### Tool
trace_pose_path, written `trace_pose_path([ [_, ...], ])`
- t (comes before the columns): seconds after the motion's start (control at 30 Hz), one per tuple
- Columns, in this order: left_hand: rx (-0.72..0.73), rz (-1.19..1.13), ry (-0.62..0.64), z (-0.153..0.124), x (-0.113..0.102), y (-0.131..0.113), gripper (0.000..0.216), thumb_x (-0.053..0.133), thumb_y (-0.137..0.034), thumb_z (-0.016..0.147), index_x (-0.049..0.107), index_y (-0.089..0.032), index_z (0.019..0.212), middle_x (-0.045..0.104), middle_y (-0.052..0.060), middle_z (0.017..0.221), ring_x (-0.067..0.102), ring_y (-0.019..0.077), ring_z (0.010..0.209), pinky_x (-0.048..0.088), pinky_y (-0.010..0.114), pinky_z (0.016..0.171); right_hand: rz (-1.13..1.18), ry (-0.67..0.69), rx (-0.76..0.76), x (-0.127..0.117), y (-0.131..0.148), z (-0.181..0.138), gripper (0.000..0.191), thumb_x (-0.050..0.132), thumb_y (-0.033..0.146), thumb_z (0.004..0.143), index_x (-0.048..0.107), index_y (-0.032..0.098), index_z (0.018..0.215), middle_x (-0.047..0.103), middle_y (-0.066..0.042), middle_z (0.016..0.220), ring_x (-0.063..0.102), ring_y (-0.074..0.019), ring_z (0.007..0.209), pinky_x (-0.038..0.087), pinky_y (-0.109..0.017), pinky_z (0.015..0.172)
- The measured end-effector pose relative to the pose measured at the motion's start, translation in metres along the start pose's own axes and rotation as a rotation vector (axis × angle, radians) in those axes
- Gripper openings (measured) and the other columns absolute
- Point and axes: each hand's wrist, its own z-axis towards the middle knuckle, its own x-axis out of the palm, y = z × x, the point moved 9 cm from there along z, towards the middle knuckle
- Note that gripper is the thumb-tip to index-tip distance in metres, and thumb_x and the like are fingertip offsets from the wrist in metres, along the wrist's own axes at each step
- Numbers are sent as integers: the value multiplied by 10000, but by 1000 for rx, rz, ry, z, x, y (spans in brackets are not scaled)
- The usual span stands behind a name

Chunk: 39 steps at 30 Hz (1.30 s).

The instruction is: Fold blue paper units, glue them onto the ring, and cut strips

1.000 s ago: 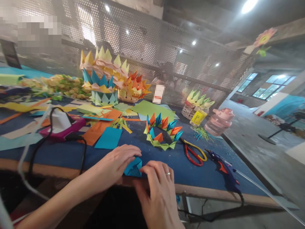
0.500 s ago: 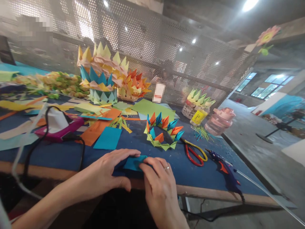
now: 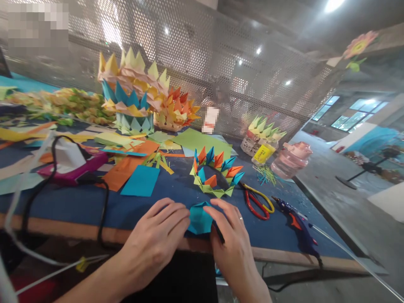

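A small piece of blue paper (image 3: 200, 219), with a crease and raised flap along its top, is at the table's front edge between my two hands. The curled fingers of my left hand (image 3: 162, 229) grip its left side; that thumb is hidden. My right hand (image 3: 232, 235), with a ring on one finger, holds the paper's right side, its index fingertip on the upper corner and the thumb lower down. Just beyond stands a ring of folded orange, blue and green paper points (image 3: 217, 191). A flat blue sheet (image 3: 141, 181) lies to the left.
Red-and-yellow-handled scissors (image 3: 257, 204) and a glue gun (image 3: 295, 223) lie on the right. Behind them stands a pink bottle (image 3: 291, 160). A magenta power strip (image 3: 74, 170) with cables sits at left. Folded paper crowns (image 3: 132, 101) and coloured scraps (image 3: 129, 145) occupy the back.
Both hands and the blue paper have shifted right. The paper now shows a larger face with a raised flap. My left fingers have closed on its left side, where they were stretched over it before.
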Motion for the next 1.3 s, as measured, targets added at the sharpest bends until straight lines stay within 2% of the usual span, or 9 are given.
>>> trace_pose_path([
  [0.13,-18,44,44,-2,8,-3,298,352,-79,926,635,-168,959,680,49,1042,572,188,1026,319,385,1005,130,-1,-27,-4,2,-6,329,464,-14,796,625,216,968,621,-60,1049,563,-184,1012,483,-356,874],
  [0.23,-32,-78,63,2,8,-1,275,359,-106,938,623,-178,968,680,42,1000,585,177,984,355,375,972,212,17,-62,-6,2,-5,320,448,-28,790,642,210,881,658,-41,941,579,-172,948,499,-342,829],
  [0.33,-60,-256,118,8,8,5,218,414,-96,927,610,-191,932,681,21,951,596,152,950,399,339,920,279,74,-80,-6,-2,-2,310,446,14,846,668,225,890,694,-29,887,601,-162,919,521,-326,810],
  [0.47,-102,-452,248,11,12,14,214,453,-66,899,603,-215,862,676,-10,897,595,135,916,410,316,885,330,191,-61,-4,-9,-1,298,472,34,861,674,236,947,709,-25,927,616,-155,933,519,-322,840],
  [0.63,-170,-578,323,11,22,21,185,504,-94,885,626,-225,837,661,-24,865,588,120,872,413,275,842,416,330,-11,1,-18,-2,233,558,63,856,666,243,958,701,-4,967,605,-147,968,490,-315,884],
  [0.8,-248,-594,338,14,32,25,223,476,-142,909,646,-230,795,646,-21,826,570,114,809,428,248,762,417,384,-24,5,-21,5,137,587,173,885,693,258,878,702,17,922,619,-135,899,485,-305,850],
  [0.93,-306,-578,334,15,39,28,209,478,-218,926,627,-225,779,632,-17,824,565,124,805,415,262,747,408,414,67,12,-25,9,99,607,210,877,677,247,819,674,26,874,609,-132,861,461,-304,843],
  [1.07,-279,-511,294,15,40,24,198,459,-221,936,601,-212,799,614,-6,835,552,137,805,397,284,733,385,422,159,18,-26,10,58,642,225,853,627,242,800,642,47,871,583,-124,852,422,-298,862],
  [1.3,-213,-366,247,16,37,13,208,413,-161,947,597,-208,863,613,15,899,544,149,828,393,311,754,370,390,195,18,-27,9,82,680,191,817,613,237,822,617,43,892,572,-125,875,419,-290,859],
])
